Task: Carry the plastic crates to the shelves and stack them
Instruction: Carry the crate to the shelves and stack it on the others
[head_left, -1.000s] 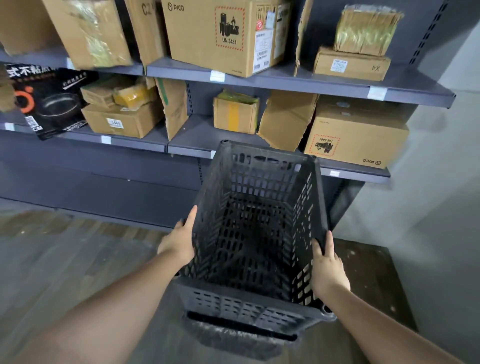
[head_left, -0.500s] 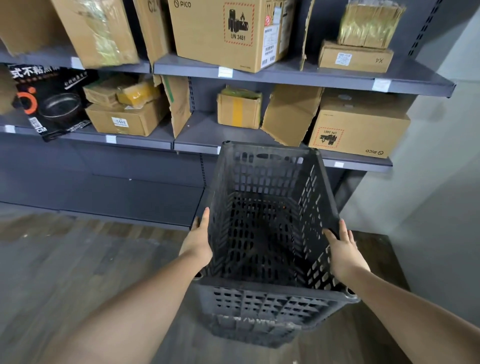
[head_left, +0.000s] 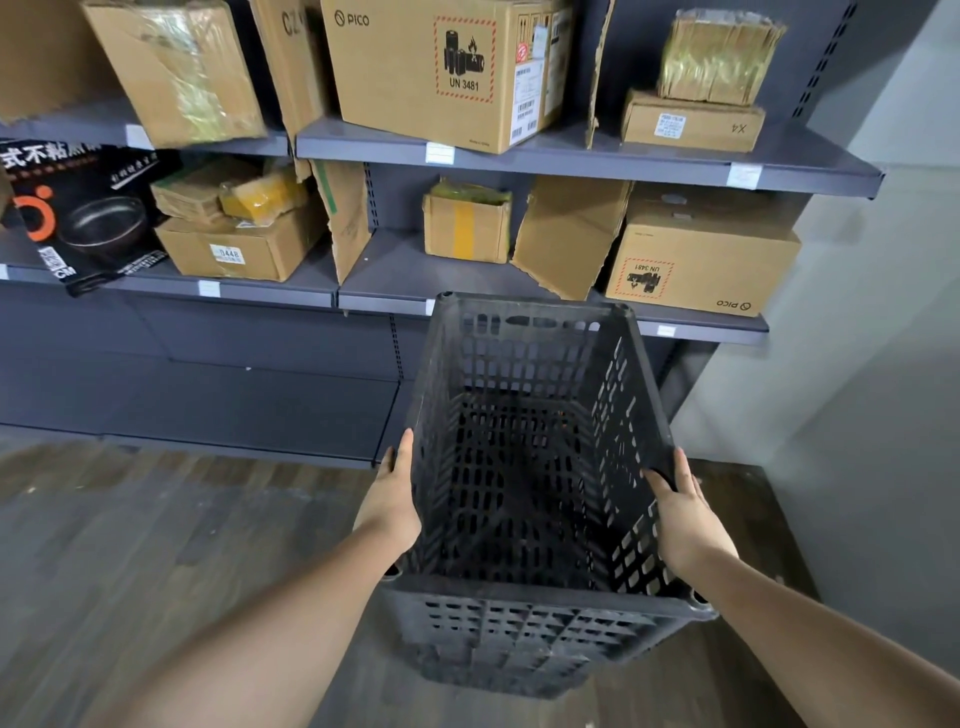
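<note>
Grey metal shelves (head_left: 571, 156) packed with cardboard boxes (head_left: 447, 73) loom ahead; 2 hands, left hand (head_left: 390, 501) and right hand (head_left: 687, 512), each grip a long wall of the black slotted plastic crate (head_left: 524, 467), balanced level above the wooden floor (head_left: 156, 519) for carrying.

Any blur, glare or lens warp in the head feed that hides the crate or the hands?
Head view: crate and both hands, left hand and right hand, sharp; shelves bow from wide-angle distortion; mild glare on the taped bundle; crate interior dark.
</note>
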